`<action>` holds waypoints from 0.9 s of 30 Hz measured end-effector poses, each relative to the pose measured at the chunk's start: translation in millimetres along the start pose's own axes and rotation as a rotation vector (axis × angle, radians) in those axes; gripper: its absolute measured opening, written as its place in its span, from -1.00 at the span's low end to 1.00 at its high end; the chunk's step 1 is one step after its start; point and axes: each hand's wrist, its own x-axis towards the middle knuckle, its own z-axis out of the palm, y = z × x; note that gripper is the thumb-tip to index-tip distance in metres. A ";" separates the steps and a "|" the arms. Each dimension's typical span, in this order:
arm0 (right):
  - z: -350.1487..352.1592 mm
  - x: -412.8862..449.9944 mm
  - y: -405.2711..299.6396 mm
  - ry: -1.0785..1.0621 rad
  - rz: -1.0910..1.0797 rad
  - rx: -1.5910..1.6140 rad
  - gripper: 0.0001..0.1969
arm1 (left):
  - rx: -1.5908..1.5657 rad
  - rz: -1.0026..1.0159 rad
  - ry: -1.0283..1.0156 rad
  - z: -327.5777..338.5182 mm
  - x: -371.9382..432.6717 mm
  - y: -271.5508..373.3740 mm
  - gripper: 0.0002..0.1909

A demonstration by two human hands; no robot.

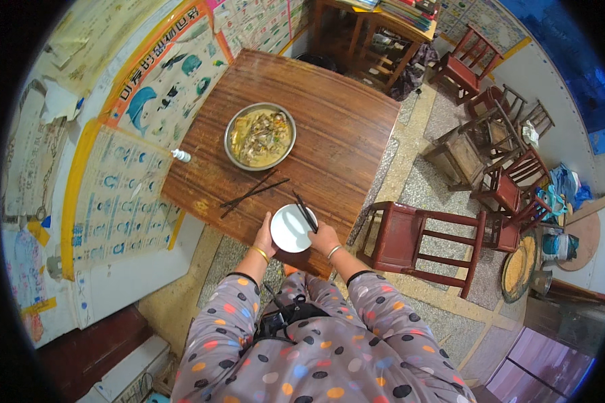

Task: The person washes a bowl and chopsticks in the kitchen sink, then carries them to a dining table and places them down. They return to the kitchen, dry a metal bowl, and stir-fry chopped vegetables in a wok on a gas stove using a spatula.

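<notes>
A white bowl (290, 229) with nothing visible in it is held over the near edge of the wooden table (333, 126). My left hand (266, 236) grips the bowl's left side. My right hand (325, 239) holds a pair of dark chopsticks (305, 211), their tips pointing away from me, and touches the bowl's right side. Two more dark chopsticks (254, 192) lie crossed on the tabletop beyond my left hand. Farther off stands a round metal basin (226, 143) filled with a yellowish soupy dish (262, 136).
A small white bottle (181, 155) stands at the table's left edge, beside the postered wall. Close on the right is a red wooden chair (403, 237); several more chairs (514, 181) crowd behind it. Books (403, 15) are stacked on a desk at the back.
</notes>
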 end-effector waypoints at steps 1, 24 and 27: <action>-4.9 -6.4 -4.5 -0.001 -0.025 0.006 -0.61 | 0.038 0.051 0.056 2.8 -4.8 -1.9 -0.41; -59.7 -39.7 -39.2 0.133 0.000 0.467 -0.62 | 0.971 0.460 0.117 -16.0 -32.8 76.5 -0.65; -97.8 -69.9 -24.7 0.132 0.212 0.993 -0.78 | 0.635 0.504 0.235 -49.7 -37.1 81.3 -0.66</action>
